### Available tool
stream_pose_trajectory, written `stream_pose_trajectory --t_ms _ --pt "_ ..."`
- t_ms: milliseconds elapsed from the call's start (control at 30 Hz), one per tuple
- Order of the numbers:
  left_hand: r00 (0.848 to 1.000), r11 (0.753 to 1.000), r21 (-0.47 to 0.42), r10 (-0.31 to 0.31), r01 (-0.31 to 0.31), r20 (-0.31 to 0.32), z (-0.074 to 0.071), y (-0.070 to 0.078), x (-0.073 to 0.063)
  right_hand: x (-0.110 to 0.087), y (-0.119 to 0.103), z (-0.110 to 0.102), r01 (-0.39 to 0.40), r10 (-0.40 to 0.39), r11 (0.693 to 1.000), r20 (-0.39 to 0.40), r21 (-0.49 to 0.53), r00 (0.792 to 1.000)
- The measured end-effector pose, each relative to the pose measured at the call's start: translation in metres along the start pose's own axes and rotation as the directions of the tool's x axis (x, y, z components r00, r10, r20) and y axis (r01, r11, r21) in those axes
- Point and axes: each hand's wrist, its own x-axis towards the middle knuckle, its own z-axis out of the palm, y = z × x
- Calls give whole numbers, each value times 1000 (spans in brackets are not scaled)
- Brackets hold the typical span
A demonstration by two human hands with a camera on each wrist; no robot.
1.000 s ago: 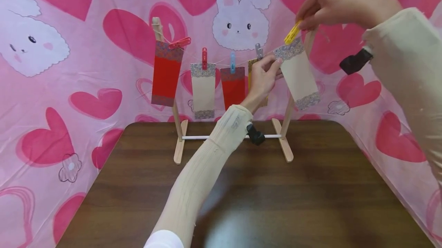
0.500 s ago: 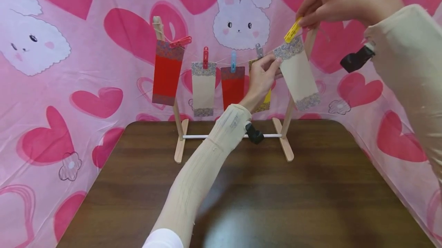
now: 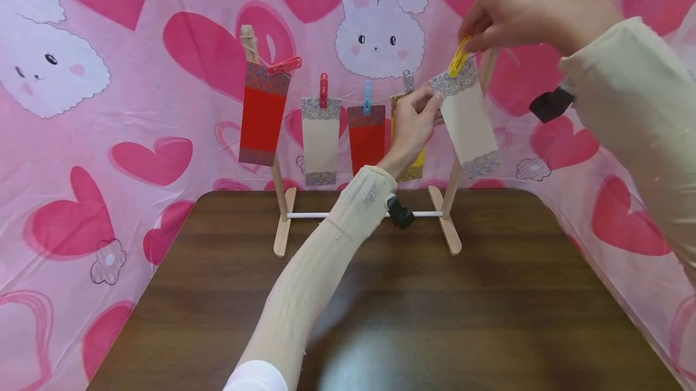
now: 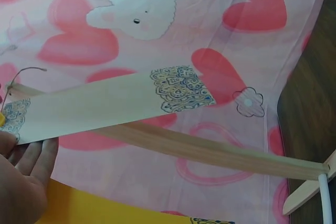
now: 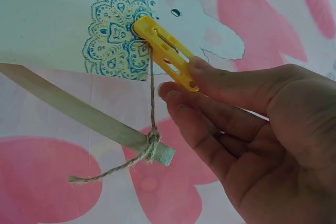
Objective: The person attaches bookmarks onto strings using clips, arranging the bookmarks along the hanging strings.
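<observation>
A cream card with blue-and-yellow lace-patterned ends hangs tilted at the right end of the twine line. My left hand pinches its upper left edge between thumb and fingers. In the left wrist view, the fingers lie under the card. At the tail of a yellow clothespin, my right hand has its thumb and fingertips. The right wrist view has the clothespin's nose over the patterned top edge and the twine. Whether its far prong is behind the card is hidden.
Left along the line hang a red card, another cream card, a second red card and a yellow card partly behind my left hand. Clothespins hold them. The wooden stand rests on a brown table.
My right hand has moved a little down and left with the clothespin, which now stands steeper and lower over the card's top edge. My left hand stays on the card.
</observation>
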Motion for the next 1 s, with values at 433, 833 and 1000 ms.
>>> stream_pose_trajectory --t_ms 433,833,1000 --pt "996 928 360 86 -93 34 -11 -1 -12 -8 0 16 68 -72 997 -98 -44 993" --pt "989 779 610 109 -146 98 -42 -5 -44 -44 -18 43 10 -10 1000 -305 0 952" --pt "987 753 639 107 -161 123 -55 -5 -55 -54 -23 66 80 -73 997 -353 5 933"
